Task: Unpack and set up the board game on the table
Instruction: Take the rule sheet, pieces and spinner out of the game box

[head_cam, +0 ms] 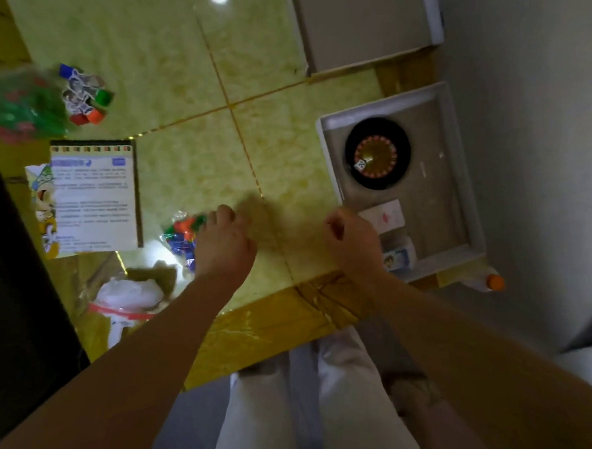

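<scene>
Left hand (225,243), right hand (351,241): fists, seemingly empty.

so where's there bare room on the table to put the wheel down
Widest bare patch: mid-table, between the rule sheet and the open box, up to the box lid. Crowded: the left side, with the token pile, rule sheet and bag of pieces by the left hand.

Bare worktop (198,92) lies open ahead of both hands; the rules sheet (95,193) crowds the left, the open box (437,183) blocks the right.
</scene>
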`<state>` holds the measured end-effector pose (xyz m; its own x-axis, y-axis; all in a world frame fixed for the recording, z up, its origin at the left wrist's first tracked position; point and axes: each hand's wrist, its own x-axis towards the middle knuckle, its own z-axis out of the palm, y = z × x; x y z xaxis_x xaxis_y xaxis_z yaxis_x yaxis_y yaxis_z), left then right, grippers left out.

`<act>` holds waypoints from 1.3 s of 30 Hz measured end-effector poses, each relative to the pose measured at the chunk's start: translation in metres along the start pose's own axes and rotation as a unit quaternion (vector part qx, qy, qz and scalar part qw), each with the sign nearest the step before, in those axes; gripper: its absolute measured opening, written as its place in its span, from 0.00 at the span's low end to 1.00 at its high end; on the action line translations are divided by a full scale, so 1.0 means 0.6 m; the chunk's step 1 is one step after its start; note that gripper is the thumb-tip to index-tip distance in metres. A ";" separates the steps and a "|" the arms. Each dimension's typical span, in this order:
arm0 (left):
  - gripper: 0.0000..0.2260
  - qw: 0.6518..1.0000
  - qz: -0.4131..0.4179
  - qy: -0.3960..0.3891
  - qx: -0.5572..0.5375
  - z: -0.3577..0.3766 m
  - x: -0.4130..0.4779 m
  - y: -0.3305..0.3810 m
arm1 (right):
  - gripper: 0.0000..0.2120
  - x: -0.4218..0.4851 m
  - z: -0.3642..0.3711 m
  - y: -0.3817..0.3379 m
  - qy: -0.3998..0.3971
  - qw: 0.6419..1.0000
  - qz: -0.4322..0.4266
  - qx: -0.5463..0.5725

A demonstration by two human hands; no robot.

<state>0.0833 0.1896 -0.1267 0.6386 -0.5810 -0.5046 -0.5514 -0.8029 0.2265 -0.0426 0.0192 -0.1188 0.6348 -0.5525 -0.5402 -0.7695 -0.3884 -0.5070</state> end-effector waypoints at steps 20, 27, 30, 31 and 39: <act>0.11 0.956 0.227 -0.184 -0.031 0.131 0.020 0.314 | 0.26 -0.035 -0.087 0.225 -0.006 0.989 0.062 -0.136; 0.14 0.964 0.234 -0.124 -0.016 0.119 0.014 0.313 | 0.26 -0.007 -0.090 0.237 -0.060 0.945 -0.101 -0.307; 0.11 0.963 0.252 -0.092 0.035 0.111 0.025 0.304 | 0.27 0.000 -0.093 0.239 -0.058 0.937 -0.112 -0.325; 0.09 0.961 0.261 -0.086 0.043 0.112 0.029 0.298 | 0.29 -0.001 -0.094 0.239 -0.059 0.932 -0.116 -0.337; 0.12 0.954 0.263 -0.126 0.069 0.109 0.049 0.297 | 0.28 -0.014 -0.091 0.262 -0.063 0.923 -0.122 -0.360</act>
<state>-0.0313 0.0380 -0.1555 0.1142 -0.8346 -0.5388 -0.8364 -0.3735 0.4012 -0.1725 -0.0778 -0.1572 0.7638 -0.3107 -0.5657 -0.4204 -0.9045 -0.0709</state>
